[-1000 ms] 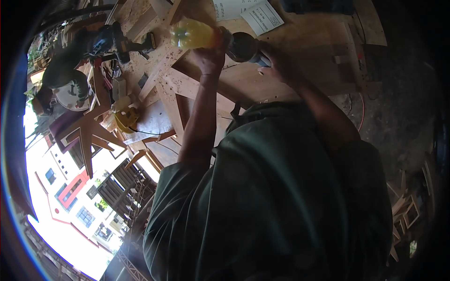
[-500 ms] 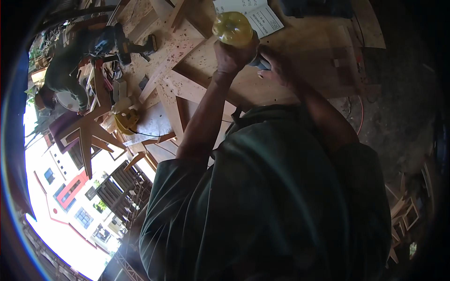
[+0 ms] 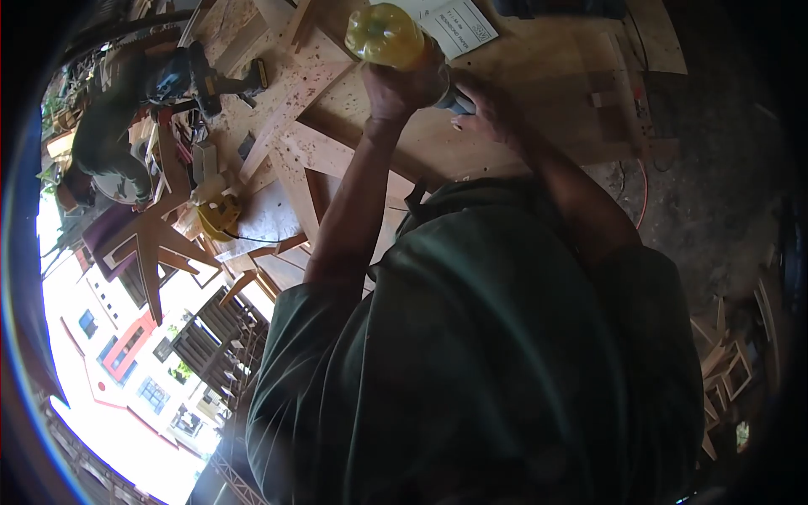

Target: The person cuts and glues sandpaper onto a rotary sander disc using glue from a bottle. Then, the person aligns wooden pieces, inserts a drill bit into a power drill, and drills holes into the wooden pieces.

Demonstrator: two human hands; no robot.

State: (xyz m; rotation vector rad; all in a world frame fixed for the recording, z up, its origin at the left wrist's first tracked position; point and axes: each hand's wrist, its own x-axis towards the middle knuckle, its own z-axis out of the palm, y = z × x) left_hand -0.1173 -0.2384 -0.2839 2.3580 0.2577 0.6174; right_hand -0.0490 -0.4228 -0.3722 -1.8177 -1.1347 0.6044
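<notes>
"Fingers first: how do they stand?"

"Those of the left hand [image 3: 401,91] are clamped round a clear plastic bottle [image 3: 384,35], at the upper middle of the frame. Thumb and fingers of the right hand [image 3: 494,109], just beside it, close on a grey-blue object [image 3: 459,102] whose shape is mostly hidden."

"Now from the left. What's there?"

"At the upper left a person [image 3: 108,126] bends over, with a pale round thing [image 3: 111,187] close by; I can't tell whether it's a tub or a disc. Below it is a pointed wooden frame [image 3: 150,240]. Next come a yellow corded tool [image 3: 218,219] and, higher up, a cordless drill [image 3: 204,82]."

"And inside the bottle?"

"Yellow liquid [image 3: 399,49]. The bottle is tilted, lobed base toward the viewer; its neck is hidden, so I can't tell whether it's capped, nor how full it is."

"Further right?"

"Printed sheets [image 3: 459,30] lie on the wooden workbench [image 3: 555,105], near the bottle. At the top edge, right of centre, sits a dark case [image 3: 560,7]; its contents don't show. An orange cord [image 3: 645,195] hangs at the bench's right end, and light wooden frames [image 3: 734,364] stand at the lower right."
</notes>
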